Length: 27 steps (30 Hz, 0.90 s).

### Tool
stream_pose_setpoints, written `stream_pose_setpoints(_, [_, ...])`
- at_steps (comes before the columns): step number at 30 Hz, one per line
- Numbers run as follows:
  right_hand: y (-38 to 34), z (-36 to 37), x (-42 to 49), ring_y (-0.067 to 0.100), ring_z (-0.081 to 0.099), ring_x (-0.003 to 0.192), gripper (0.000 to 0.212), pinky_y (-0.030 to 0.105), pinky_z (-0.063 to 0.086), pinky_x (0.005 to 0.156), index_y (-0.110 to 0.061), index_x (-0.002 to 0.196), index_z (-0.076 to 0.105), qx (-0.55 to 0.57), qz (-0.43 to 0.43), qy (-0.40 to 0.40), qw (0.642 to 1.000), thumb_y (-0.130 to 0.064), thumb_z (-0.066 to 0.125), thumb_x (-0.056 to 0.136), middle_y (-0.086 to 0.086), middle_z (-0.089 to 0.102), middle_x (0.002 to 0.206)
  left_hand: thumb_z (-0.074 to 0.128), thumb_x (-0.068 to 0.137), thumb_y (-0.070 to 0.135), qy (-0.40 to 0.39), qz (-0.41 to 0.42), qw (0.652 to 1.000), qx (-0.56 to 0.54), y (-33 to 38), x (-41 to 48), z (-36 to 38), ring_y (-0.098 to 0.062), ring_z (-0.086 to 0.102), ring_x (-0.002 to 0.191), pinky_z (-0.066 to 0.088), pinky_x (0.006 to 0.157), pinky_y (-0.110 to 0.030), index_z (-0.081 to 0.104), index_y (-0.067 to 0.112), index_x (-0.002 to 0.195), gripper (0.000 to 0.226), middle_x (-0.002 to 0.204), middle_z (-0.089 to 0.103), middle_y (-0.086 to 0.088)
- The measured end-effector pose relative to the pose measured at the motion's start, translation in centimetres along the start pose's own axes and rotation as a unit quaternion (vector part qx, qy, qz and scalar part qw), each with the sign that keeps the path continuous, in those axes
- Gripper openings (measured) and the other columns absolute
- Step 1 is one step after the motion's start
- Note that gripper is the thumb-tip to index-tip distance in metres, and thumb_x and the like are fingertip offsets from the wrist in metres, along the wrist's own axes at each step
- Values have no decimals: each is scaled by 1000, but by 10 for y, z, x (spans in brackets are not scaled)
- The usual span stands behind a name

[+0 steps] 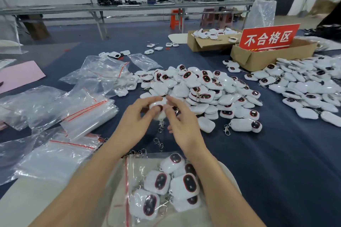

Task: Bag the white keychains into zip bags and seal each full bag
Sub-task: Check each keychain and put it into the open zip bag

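My left hand (137,116) and my right hand (181,121) together hold a small bunch of white keychains (158,106) above the dark table; metal clasps dangle below them. A big pile of white keychains (206,90) with dark oval faces lies just beyond my hands. Between my forearms, near the table's front edge, a clear zip bag (166,186) with a red seal strip holds several keychains. A stack of clear zip bags (86,114) lies to the left.
A second heap of keychains (310,86) spreads at the right. Two cardboard boxes (262,57) stand at the back right, one with a red sign (268,37). Loose plastic bags (103,72) and a pink sheet (18,75) lie at the left.
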State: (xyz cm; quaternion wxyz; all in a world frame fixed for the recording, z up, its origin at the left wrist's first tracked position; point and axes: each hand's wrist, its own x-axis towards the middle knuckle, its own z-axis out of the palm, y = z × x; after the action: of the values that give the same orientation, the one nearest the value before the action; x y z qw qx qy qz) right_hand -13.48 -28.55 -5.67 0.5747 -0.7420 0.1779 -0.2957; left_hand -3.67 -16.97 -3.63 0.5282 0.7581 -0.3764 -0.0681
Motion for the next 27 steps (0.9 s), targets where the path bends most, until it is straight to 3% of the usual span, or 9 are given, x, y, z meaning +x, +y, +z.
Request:
stream_pose_setpoints(2, [-1,3,1,4,65,77,18,28,58,68,-40,116,66,34,13,-62,997,-34,55,103,-9,72,101,66,97,24,13,-13,999,-30,-4,-18,-3,-6,67,100,51,91,-26,69,36,120,26,108,73,13])
stream_pose_setpoints(4, [-1,5,2,5,63,64,16,21,54,58,-33,108,70,58,24,-82,995,-25,57,103,-4,73,87,70,94,27,44,-42,996,-67,-7,-26,-3,-6,68,95,52,89,-26,68,34,118,25,103,74,15])
stream_pose_setpoints(9, [5,5,6,14,66,67,19,35,62,71,-17,115,72,68,28,-65,995,-18,58,103,13,74,86,68,96,25,44,-42,994,-90,-10,-27,2,0,70,90,50,81,-11,71,32,110,16,98,75,19])
stream_pose_setpoints(15, [7,7,5,3,64,65,28,20,57,65,-36,101,70,66,-4,-98,993,-10,62,99,-13,73,74,61,101,20,69,-41,996,-45,-13,-27,4,3,67,87,45,77,-7,67,35,103,17,92,73,23])
stream_pose_setpoints(19, [6,8,4,3,66,65,25,18,55,64,-34,102,72,62,-5,-108,992,-11,65,97,-14,75,78,57,102,18,74,-61,995,-6,-17,-26,6,-13,62,79,44,67,-15,67,29,105,15,88,72,10])
stream_pose_setpoints(23, [7,9,3,4,66,64,20,17,54,62,-28,105,73,69,1,-108,992,-11,67,96,-12,76,83,56,103,15,73,-71,995,6,-18,-25,5,2,58,72,41,65,-6,65,27,103,16,85,69,12])
stream_pose_setpoints(27, [5,7,2,6,68,66,19,19,56,64,-30,104,73,67,2,-107,992,-13,67,96,-9,76,84,56,102,15,74,-69,995,-9,-15,-26,6,-10,60,77,43,64,-11,67,27,104,16,87,71,11])
